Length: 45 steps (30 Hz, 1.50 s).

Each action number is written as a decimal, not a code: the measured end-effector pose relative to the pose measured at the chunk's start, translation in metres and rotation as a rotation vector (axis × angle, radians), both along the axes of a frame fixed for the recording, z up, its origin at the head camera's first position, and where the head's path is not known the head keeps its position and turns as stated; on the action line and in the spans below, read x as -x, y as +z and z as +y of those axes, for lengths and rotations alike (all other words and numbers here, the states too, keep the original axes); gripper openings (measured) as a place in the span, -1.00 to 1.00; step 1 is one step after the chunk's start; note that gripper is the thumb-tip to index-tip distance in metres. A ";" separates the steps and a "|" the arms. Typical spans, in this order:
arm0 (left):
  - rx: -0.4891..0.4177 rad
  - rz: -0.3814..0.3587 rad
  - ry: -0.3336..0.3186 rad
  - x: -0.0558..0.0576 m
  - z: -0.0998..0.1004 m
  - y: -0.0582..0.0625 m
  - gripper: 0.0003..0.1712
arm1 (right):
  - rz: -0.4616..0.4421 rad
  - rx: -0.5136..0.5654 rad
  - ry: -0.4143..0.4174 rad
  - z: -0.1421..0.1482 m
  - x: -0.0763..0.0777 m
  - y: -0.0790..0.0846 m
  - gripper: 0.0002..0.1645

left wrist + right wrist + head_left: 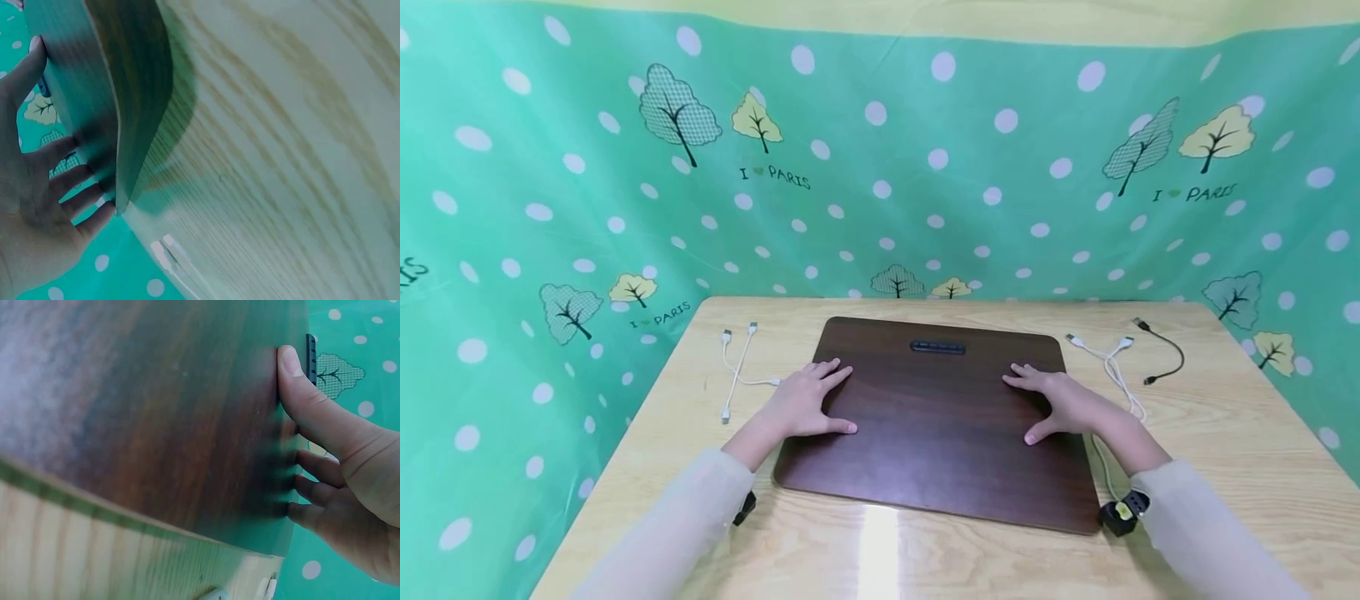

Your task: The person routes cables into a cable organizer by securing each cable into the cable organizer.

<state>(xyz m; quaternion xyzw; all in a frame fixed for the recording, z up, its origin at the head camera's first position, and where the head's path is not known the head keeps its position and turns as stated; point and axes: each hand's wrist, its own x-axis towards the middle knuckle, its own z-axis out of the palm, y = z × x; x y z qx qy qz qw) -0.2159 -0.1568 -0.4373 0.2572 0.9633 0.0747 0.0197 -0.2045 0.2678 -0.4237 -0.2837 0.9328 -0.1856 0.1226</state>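
A dark brown wood-grain board [940, 450] with rounded corners lies on the table, a black ridged strip [937, 347] set near its far edge. My left hand [802, 402] rests over the board's left side with fingers and thumb spread. On the opposite side, my right hand [1056, 400] touches the top surface, its thumb apart from the fingers. Seen from the left wrist, the left fingertips meet the board [69, 56] close to its edge. In the right wrist view, the thumb and fingertips of the right hand [356, 469] press against the dark surface.
White cables [735, 379] lie on the light wood table [670, 483] left of the board. Another white cable [1116, 375] and a short black cable [1176, 346] are on the right. A green polka-dot curtain [850, 208] hangs behind. Black devices [1120, 517] sit at both wrists.
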 end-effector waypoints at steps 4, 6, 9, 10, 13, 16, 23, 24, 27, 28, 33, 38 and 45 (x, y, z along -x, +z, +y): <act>0.010 0.016 -0.002 0.002 0.000 0.000 0.14 | 0.004 -0.001 -0.006 0.000 0.002 0.002 0.13; 0.014 0.013 0.000 0.002 0.000 0.000 0.14 | 0.004 -0.002 -0.001 -0.001 0.003 0.002 0.13; 0.015 0.007 0.004 0.001 0.001 0.001 0.14 | -0.006 0.000 -0.001 -0.001 0.005 0.002 0.13; 0.014 0.005 0.005 0.001 0.001 0.001 0.14 | -0.011 0.003 0.000 -0.001 0.006 0.002 0.14; 0.013 0.008 0.011 0.000 0.002 0.001 0.15 | -0.022 -0.001 0.000 0.000 0.008 0.001 0.14; 0.020 0.016 0.015 -0.001 0.001 0.001 0.15 | -0.041 0.001 -0.003 -0.001 0.009 0.000 0.15; 0.028 0.017 0.020 -0.005 -0.002 0.002 0.16 | -0.056 0.010 0.007 -0.002 0.011 0.001 0.14; 0.029 0.018 0.021 -0.005 -0.002 0.002 0.16 | -0.056 0.014 0.009 -0.002 0.011 0.001 0.14; 0.026 0.020 0.024 -0.007 -0.002 0.002 0.16 | -0.052 0.032 0.018 -0.002 0.013 0.003 0.14; 0.027 0.021 0.025 -0.007 -0.002 0.002 0.16 | -0.051 0.035 0.021 -0.002 0.014 0.003 0.13; 0.032 0.031 0.027 -0.010 -0.003 0.001 0.16 | -0.045 0.037 0.033 -0.002 0.017 0.003 0.14; 0.038 0.045 0.027 -0.011 -0.004 0.000 0.16 | -0.045 0.052 0.042 -0.003 0.019 0.003 0.13; 0.034 0.042 0.034 -0.015 -0.004 0.000 0.15 | -0.059 0.060 0.050 -0.003 0.018 0.004 0.14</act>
